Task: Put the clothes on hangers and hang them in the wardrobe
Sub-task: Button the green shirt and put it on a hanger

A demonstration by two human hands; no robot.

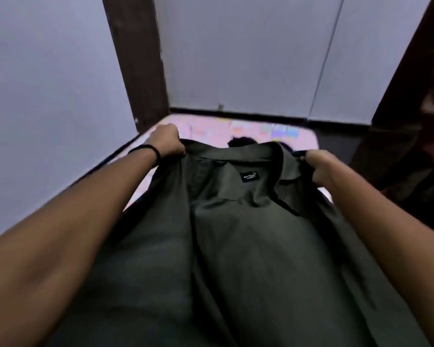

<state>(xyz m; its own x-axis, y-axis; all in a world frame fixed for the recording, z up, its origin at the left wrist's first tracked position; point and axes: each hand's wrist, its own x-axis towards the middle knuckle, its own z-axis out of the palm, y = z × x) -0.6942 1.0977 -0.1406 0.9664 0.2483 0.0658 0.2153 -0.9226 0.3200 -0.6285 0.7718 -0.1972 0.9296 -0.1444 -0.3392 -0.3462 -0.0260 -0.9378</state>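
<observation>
At the far left a pale grey wall runs back to a dark brown wooden post [135,58], and below it lies a pink mattress with a colourful printed cover [211,128], its near part covered by the garment. The left hand [167,141], a thin black band on its wrist [145,151], is clenched on the left shoulder of a dark olive-green collared shirt [236,234], fingers curled round the cloth near the collar. The shirt hangs open toward the person, inner side showing, with one small black brand label [249,176] sewn below the collar; its long axis runs from the collar, farthest away, down toward the bottom edge of the view, so the neck opening lies between the two hands and level with them. Just behind the collar a small dark shape [242,142] rests on the mattress; whether it is another garment cannot be told. The right hand [320,169] grips the right shoulder in the same way, fist closed on the fabric. Both hands are about equally near the collar, well apart from each other, keeping the shoulders spread. Counted: one shirt, two hands, no hanger in view and no wardrobe plainly shown, so the next move likely calls for freeing one hand to fetch a hanger and slide it into the spread neck opening.
</observation>
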